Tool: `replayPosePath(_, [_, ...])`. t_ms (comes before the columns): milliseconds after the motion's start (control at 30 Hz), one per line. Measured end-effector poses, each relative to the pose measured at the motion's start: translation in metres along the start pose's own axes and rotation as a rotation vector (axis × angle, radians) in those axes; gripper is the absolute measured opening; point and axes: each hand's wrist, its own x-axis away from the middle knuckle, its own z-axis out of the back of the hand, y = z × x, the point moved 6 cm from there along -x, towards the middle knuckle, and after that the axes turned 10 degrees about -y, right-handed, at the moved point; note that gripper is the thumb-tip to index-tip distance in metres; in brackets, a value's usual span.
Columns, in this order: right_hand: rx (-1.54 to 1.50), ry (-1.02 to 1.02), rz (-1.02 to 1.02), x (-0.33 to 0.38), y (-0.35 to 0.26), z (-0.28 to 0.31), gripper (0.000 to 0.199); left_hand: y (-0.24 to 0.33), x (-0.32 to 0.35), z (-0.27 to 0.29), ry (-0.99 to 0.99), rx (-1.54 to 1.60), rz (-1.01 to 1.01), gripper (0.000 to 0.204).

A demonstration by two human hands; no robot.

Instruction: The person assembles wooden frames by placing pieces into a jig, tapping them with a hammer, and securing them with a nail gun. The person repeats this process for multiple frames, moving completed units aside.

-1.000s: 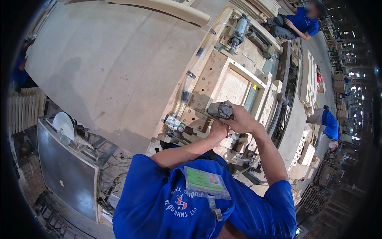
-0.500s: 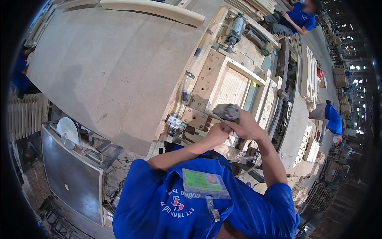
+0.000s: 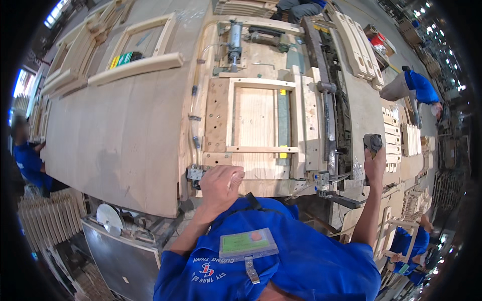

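A pale wooden frame [image 3: 231, 115] lies in a wooden clamping jig [image 3: 216, 123] in front of me. Its rails enclose a pale board [image 3: 255, 118], and two small yellow patches show at its right side. My left hand [image 3: 219, 186] is curled closed just off the jig's near left corner, beside a metal valve block [image 3: 194, 174]. Whatever its fingers might hold is hidden. Out to the right of the jig, my right hand [image 3: 374, 164] grips a dark grey tool with a rounded head [image 3: 372, 143]; its exact kind does not show.
A pneumatic cylinder [image 3: 235, 41] sits at the jig's far end. A hammer-shaped tool [image 3: 327, 88] lies along the right rail. More wooden frames [image 3: 145, 40] rest on the far left of the table [image 3: 115, 140]. A disc machine [image 3: 109, 219] stands at lower left. Other people work around.
My hands, together over the frame's near end before, are now apart. My right hand has carried the dark tool off to the right; the left has drawn back leftward. The view has turned.
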Motion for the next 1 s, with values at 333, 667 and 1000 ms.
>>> replayPosePath(333, [0.184,0.052,-0.075,-0.007,0.069,-0.04,0.058,-0.002,-0.099,-0.134,-0.36,-0.38,-0.219,0.035])
replayPosePath(667, [-1.079,-0.248,-0.004,0.181,-0.074,-0.064,0.013,-0.03,-0.112,-0.182,-0.596,-0.461,-0.094,0.033])
replayPosePath(1000, [-0.988,-0.115,-0.062,0.161,-0.088,-0.043,0.017,-0.039,-0.125,-0.184,-0.882,-0.459,-0.131,0.038])
